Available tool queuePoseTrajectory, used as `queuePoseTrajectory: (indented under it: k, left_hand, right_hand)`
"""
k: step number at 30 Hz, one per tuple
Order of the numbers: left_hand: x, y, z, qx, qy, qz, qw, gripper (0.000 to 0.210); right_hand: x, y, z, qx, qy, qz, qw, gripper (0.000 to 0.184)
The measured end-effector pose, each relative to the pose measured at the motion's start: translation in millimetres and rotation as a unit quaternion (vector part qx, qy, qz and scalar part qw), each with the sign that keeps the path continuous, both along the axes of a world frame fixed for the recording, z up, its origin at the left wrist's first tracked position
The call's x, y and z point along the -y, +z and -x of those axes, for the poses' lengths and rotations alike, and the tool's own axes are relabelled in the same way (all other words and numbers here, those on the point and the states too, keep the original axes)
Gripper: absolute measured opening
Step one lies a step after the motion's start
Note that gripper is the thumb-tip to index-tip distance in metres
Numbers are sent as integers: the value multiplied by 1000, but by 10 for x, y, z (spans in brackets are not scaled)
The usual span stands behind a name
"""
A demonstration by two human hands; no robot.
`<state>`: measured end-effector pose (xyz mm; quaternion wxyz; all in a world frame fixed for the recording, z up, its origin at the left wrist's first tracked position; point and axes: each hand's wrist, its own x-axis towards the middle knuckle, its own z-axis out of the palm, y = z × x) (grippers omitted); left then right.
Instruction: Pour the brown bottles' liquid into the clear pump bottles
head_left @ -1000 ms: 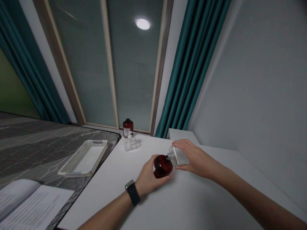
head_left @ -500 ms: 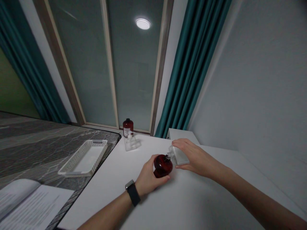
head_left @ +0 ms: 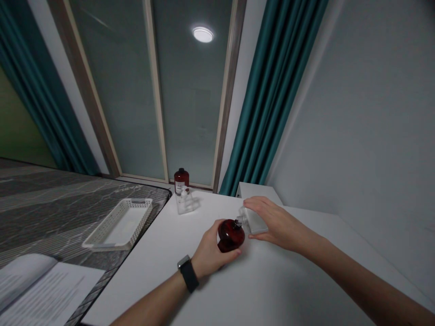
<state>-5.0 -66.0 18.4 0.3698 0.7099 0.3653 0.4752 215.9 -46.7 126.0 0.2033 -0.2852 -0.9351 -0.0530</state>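
Nothing visibly shifts since earlier: fingers of my left hand (head_left: 211, 254) grasp the brown bottle (head_left: 231, 236), those of my right hand (head_left: 279, 222) the tipped clear bottle (head_left: 255, 222), necks still aligned over the worktop (head_left: 251, 290).

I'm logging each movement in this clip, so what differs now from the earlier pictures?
Nothing visibly moved, and nothing was taken hold of or let go. The left hand still holds the dark red bottle, and the right hand the clear bottle, their necks together. The other red bottle and the white basket stayed put.
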Motion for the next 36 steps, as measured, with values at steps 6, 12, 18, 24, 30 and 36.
queuePoseTrajectory:
  k: [6, 12, 18, 24, 30, 36]
  left_hand:
    - [1, -1, -2, 5, 1, 6, 1000, 60]
    - [6, -8, -3, 10, -3, 3, 1000, 59]
    - [-5, -30, -5, 21, -9, 8, 1000, 61]
    - [6, -14, -6, 22, -9, 10, 1000, 60]
    - [11, 12, -4, 19, -4, 10, 1000, 59]
    - [7, 9, -1, 18, -2, 9, 1000, 59]
  right_hand:
    - [-4, 6, -3, 3, 6, -3, 1000, 70]
    - [-15, 8, -5, 2, 11, -9, 1000, 69]
    - [-27, 9, -6, 7, 16, -8, 1000, 71]
    - [-46, -3, -19, 17, 13, -7, 1000, 72]
    - [-35, 13, -11, 26, 7, -13, 1000, 72]
    - [-27, 40, -5, 36, 3, -9, 999, 71]
